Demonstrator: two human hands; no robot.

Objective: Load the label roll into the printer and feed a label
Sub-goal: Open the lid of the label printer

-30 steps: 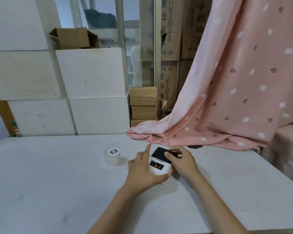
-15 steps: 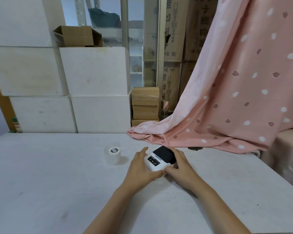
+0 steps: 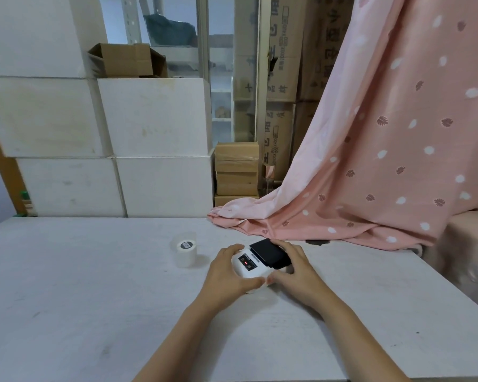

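Observation:
A small white label printer [image 3: 248, 267] with a black lid and a red light on its front panel sits in the middle of the white table [image 3: 94, 299]. My left hand [image 3: 228, 274] cups its left side, thumb along the near edge. My right hand [image 3: 294, 268] wraps its right side, fingers over the black lid's far corner. The lid looks slightly raised. A white label roll [image 3: 184, 252] in clear wrap stands upright on the table, a short way left of the printer, touched by neither hand.
A pink dotted curtain [image 3: 370, 161] drapes onto the table's far right edge just behind the printer. White boxes [image 3: 155, 117] and cardboard cartons [image 3: 236, 172] stack up behind the table. A cloth-covered block [image 3: 467, 244] stands at the right.
Both hands have turned the printer so its panel faces left. My left index finger, raised a second ago, now lies curled around the body. The roll has not moved.

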